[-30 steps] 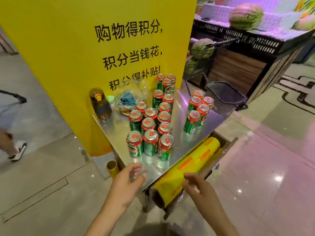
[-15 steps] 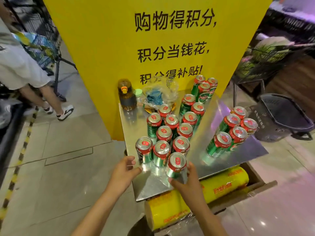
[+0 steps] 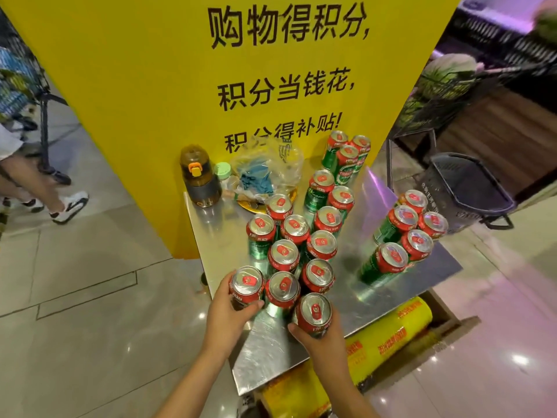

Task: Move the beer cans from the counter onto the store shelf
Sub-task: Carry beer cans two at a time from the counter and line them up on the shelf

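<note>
Because the beer cans stand packed in a tight cluster on the steel desk (image 3: 271,354), the hands go for the two nearest its front edge, where fingers can get round a can without knocking its neighbours. The left hand (image 3: 229,312) wraps the front-left can (image 3: 247,285) from its outer side, thumb across the near face; the right hand (image 3: 319,333) cups the front can (image 3: 313,312) from below and behind. Whether either can is lifted off the desk yet, I cannot tell. One can per hand looks like the plan, so each trip carries a pair. A second group of cans (image 3: 404,233) stands well apart at the right, and a few more (image 3: 346,155) sit against the yellow sign (image 3: 150,86). No store shelf is in view, so the task seems barely begun
</note>
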The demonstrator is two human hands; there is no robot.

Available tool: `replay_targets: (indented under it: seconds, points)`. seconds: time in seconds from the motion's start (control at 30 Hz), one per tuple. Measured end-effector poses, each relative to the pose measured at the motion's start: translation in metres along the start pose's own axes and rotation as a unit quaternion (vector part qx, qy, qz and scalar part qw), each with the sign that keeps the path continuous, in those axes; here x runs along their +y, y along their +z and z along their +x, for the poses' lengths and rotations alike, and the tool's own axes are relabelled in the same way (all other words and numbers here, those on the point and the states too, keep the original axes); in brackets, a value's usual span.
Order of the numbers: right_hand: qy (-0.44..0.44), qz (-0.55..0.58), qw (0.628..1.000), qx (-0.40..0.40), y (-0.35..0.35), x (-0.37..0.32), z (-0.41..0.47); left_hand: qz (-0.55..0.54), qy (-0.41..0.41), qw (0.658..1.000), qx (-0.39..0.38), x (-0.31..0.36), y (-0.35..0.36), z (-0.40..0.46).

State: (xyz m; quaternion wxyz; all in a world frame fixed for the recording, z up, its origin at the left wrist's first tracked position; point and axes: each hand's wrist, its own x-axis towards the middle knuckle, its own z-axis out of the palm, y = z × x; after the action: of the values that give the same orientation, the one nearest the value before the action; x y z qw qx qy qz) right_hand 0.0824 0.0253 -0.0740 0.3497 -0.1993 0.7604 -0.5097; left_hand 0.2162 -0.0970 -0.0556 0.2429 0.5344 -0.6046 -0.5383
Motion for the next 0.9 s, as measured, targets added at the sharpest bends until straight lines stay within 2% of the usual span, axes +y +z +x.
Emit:
replay_targets:
  seconds: [0.23, 0.37, 0.57, 0.73, 0.9]
  points:
    - [0.015, 0.004, 1.000, -0.002, -0.007, 0.001, 0.001, -0.015, 0.003, 1.000, 0.007, -0.008, -0.004, 0.000]
    - [0.012, 0.018, 0.999, -0.044, -0.022, -0.009, -0.005, -0.040, 0.003, 0.999, 0.032, -0.007, -0.006, -0.020]
    - [-0.037, 0.030, 0.990, -0.130, -0.046, -0.034, -0.013, -0.097, 0.005, 0.990, 0.104, 0.012, -0.007, -0.068]
    - [-0.046, 0.093, 0.973, -0.206, -0.055, -0.055, -0.019, -0.147, 0.022, 0.974, 0.170, 0.031, -0.007, -0.120]
    - [-0.065, 0.112, 0.943, -0.306, -0.045, -0.066, -0.035, -0.199, 0.015, 0.938, 0.283, 0.034, -0.014, -0.180]
